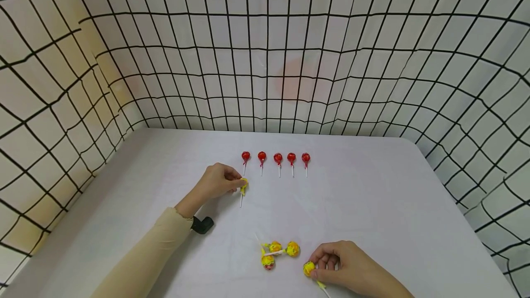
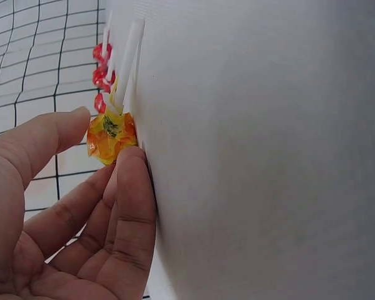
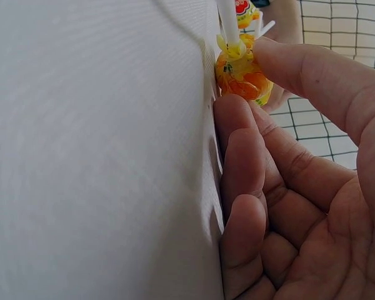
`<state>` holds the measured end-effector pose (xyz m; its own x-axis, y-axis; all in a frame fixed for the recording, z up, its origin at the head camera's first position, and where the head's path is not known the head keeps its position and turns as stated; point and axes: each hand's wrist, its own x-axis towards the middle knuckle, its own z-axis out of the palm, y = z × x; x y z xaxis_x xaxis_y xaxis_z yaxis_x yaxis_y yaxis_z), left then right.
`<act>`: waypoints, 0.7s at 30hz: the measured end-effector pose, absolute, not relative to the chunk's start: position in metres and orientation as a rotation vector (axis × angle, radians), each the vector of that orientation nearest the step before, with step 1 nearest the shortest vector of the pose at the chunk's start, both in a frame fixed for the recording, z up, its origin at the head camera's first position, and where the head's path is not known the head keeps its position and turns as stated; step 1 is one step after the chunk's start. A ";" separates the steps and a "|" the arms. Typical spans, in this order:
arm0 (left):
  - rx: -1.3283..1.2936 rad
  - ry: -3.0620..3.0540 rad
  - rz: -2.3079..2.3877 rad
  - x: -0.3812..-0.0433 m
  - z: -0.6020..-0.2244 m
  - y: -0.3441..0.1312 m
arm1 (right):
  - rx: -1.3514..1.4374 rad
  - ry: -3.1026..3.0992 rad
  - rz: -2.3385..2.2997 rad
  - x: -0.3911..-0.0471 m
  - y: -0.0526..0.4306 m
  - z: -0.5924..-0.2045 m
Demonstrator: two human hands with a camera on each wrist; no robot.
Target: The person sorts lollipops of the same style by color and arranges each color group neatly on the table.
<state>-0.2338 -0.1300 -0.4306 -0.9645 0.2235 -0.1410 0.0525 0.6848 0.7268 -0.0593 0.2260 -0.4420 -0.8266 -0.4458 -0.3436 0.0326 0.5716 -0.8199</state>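
My left hand (image 1: 217, 181) holds a yellow lollipop (image 1: 244, 186) by its candy end, just below the leftmost red lollipop (image 1: 246, 156). In the left wrist view the orange-yellow wrapped candy (image 2: 111, 139) sits between thumb and fingertips, its white stick pointing away from the palm. Close to the near edge, my right hand (image 1: 352, 265) pinches another yellow lollipop (image 1: 308, 268) low at the white surface. Its wrapped candy (image 3: 240, 75) shows between thumb and fingertips in the right wrist view. To its left lies a small pile of yellow lollipops (image 1: 292, 249) with crossed sticks.
Several red lollipops (image 1: 278, 157) stand in a row across the white table (image 1: 372, 197), sticks toward me. A black grid on white walls (image 1: 256, 72) encloses the table's back and sides. A dark object (image 1: 203, 225) shows at the left wrist.
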 end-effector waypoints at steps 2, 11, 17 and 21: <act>0.220 2.677 1.147 -0.234 -0.430 -0.130 | -0.330 2.278 -1.204 -0.059 0.226 -0.442; 0.212 2.701 1.115 -0.233 -0.431 -0.130 | -0.329 2.282 -1.202 -0.059 0.226 -0.443; 0.218 2.701 1.123 -0.232 -0.429 -0.132 | -0.325 2.280 -1.200 -0.060 0.226 -0.444; 0.242 2.716 1.130 -0.229 -0.426 -0.133 | -0.318 2.278 -1.200 -0.060 0.226 -0.443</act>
